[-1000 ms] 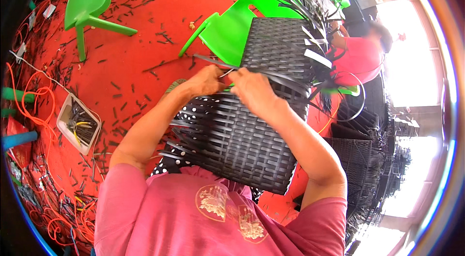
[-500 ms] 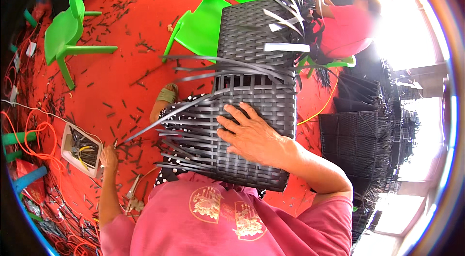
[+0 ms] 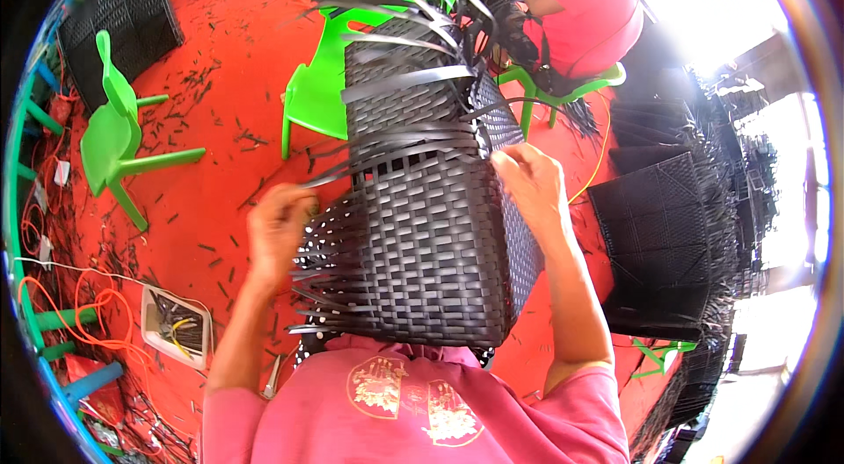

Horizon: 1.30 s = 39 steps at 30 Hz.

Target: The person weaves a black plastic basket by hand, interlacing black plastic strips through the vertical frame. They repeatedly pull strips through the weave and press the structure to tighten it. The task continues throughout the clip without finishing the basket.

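Note:
A black woven panel [image 3: 422, 244] of flat plastic strips rests over my lap, with a corner and a second side turned down on the right. Loose black strips [image 3: 330, 288] fan out from its left edge, and more cross an open-weave gap near its middle. Left of that gap, my left hand [image 3: 277, 227] is curled beside the strip ends, blurred; what its fingers hold is unclear. My right hand [image 3: 534, 187] pinches at the panel's right corner edge, level with the gap. Anything between its fingertips is hidden.
A green chair [image 3: 316, 95] stands under the panel's far part; another green chair [image 3: 114, 130] is at left. A bin [image 3: 176, 328] of strips sits lower left near orange cords [image 3: 105, 332]. A co-worker [image 3: 589, 20] sits far right, near stacked black woven panels [image 3: 655, 235].
My left hand has come from beside the bin toward the panel's left edge. My right hand has left the panel's face for its right corner. The panel appears shifted left with its side showing.

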Each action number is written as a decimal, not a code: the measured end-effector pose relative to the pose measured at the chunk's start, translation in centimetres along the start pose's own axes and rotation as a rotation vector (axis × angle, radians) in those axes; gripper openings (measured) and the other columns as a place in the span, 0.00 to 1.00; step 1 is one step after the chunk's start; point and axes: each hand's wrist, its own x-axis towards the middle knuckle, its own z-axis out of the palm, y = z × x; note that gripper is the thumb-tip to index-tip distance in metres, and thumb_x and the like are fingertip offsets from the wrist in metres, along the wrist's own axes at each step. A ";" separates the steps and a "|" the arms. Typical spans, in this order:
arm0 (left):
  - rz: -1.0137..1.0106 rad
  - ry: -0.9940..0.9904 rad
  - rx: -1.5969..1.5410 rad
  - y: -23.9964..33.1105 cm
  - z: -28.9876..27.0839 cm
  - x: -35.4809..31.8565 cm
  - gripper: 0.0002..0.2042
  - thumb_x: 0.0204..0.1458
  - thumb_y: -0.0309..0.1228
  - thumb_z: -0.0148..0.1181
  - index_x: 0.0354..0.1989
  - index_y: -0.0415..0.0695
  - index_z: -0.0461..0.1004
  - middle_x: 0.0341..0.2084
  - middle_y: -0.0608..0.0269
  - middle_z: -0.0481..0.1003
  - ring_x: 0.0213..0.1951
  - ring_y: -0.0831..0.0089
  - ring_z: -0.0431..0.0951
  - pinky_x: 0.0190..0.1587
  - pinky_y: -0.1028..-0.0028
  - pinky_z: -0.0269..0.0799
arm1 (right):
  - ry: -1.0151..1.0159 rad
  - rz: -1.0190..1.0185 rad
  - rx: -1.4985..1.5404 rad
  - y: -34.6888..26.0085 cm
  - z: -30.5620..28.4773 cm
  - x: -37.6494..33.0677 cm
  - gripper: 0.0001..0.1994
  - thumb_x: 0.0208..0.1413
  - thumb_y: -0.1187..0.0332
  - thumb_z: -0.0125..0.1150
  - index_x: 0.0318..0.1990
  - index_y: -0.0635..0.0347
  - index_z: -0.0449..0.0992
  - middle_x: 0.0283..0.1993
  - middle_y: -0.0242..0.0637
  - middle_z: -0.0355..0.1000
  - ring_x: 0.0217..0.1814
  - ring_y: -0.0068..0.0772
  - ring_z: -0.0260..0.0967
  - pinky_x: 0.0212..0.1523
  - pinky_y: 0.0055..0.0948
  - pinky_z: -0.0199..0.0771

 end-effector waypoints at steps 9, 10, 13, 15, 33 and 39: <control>0.217 -0.048 -0.030 8.3 12.0 4.3 0.05 0.49 0.18 0.60 0.34 0.37 0.75 0.30 0.63 0.72 0.31 0.74 0.71 0.33 0.76 0.66 | -0.184 -0.109 0.172 -1.4 -2.2 4.4 0.05 0.48 0.73 0.55 0.30 0.68 0.73 0.24 0.39 0.73 0.23 0.27 0.74 0.19 0.24 0.71; 0.203 -0.073 -0.031 8.4 12.1 4.4 0.04 0.49 0.18 0.60 0.33 0.37 0.75 0.29 0.64 0.72 0.30 0.75 0.70 0.32 0.76 0.66 | -0.198 -0.108 0.117 -0.7 -3.3 5.9 0.07 0.47 0.74 0.55 0.34 0.68 0.72 0.26 0.39 0.74 0.23 0.27 0.74 0.19 0.24 0.70; 0.153 -0.165 -0.042 8.2 11.9 5.0 0.03 0.48 0.18 0.60 0.32 0.36 0.74 0.28 0.65 0.70 0.29 0.78 0.68 0.31 0.77 0.64 | -0.332 -0.076 0.377 -2.5 -6.1 7.0 0.20 0.53 0.66 0.56 0.51 0.67 0.67 0.36 0.44 0.76 0.33 0.31 0.76 0.28 0.27 0.75; 0.114 -0.234 -0.019 7.9 11.0 5.9 0.02 0.48 0.19 0.60 0.29 0.36 0.73 0.27 0.65 0.70 0.29 0.79 0.68 0.31 0.77 0.64 | -0.512 -0.214 0.721 -4.8 -4.2 5.2 0.29 0.58 0.52 0.51 0.60 0.64 0.61 0.44 0.48 0.75 0.38 0.33 0.75 0.35 0.29 0.76; 0.471 0.183 0.238 7.9 12.4 6.3 0.16 0.43 0.20 0.67 0.40 0.42 0.71 0.22 0.64 0.65 0.21 0.76 0.65 0.21 0.77 0.62 | 0.162 -0.731 0.018 1.8 3.1 0.2 0.10 0.46 0.79 0.58 0.38 0.64 0.75 0.43 0.43 0.72 0.46 0.46 0.69 0.48 0.37 0.69; 0.488 0.153 0.123 8.1 11.5 7.2 0.21 0.41 0.18 0.65 0.45 0.41 0.66 0.24 0.57 0.69 0.21 0.61 0.71 0.20 0.70 0.66 | 0.117 -0.657 -0.076 -0.1 2.4 0.7 0.11 0.47 0.77 0.61 0.41 0.63 0.75 0.40 0.42 0.72 0.39 0.43 0.71 0.40 0.36 0.71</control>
